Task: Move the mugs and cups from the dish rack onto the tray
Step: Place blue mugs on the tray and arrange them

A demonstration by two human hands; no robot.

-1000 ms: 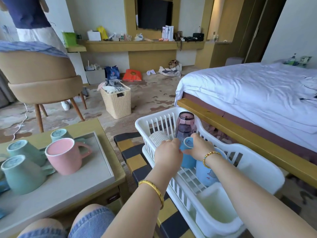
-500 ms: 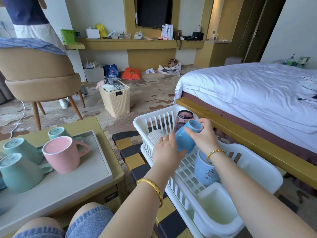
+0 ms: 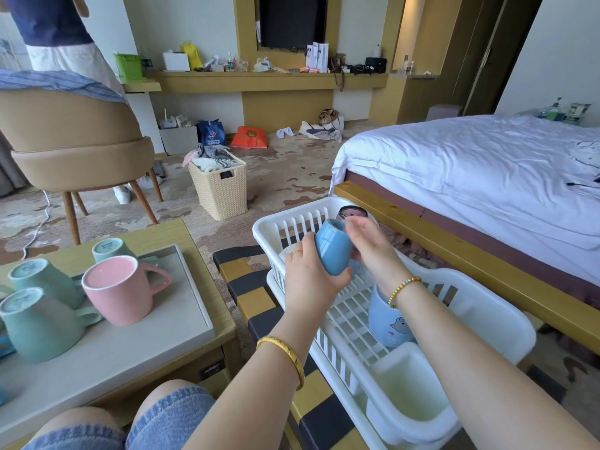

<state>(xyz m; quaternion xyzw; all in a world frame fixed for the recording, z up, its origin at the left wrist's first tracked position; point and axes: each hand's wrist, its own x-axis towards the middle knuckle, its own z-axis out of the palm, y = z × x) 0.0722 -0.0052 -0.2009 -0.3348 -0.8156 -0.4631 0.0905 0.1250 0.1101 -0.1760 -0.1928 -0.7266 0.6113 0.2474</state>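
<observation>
A small blue cup (image 3: pixel 332 246) is lifted above the white dish rack (image 3: pixel 487 306), tilted with its base pointing away from me. My left hand (image 3: pixel 308 280) grips it from below, fingers curled round its lower side. My right hand (image 3: pixel 370 245) is beside the cup with fingers relaxed, just touching or leaving it. A light blue mug with a cartoon print (image 3: pixel 389 319) and a dark purple glass (image 3: pixel 352 212) stand in the rack. On the grey tray (image 3: pixel 107 352) at left are a pink mug (image 3: pixel 118 289) and three upside-down green mugs (image 3: pixel 35 323).
The tray lies on a low wooden table (image 3: pixel 201 241). The rack rests on a black-and-yellow checked stool (image 3: pixel 250 287) beside the bed frame (image 3: pixel 454 235). A white plate (image 3: pixel 287 253) lies in the rack's far end. A wicker basket (image 3: pixel 220 186) and a chair (image 3: pixel 74 141) stand beyond.
The blue cup was lifted out of the rack and passed from my right hand into my left. My right hand's fingers have come off it and opened.
</observation>
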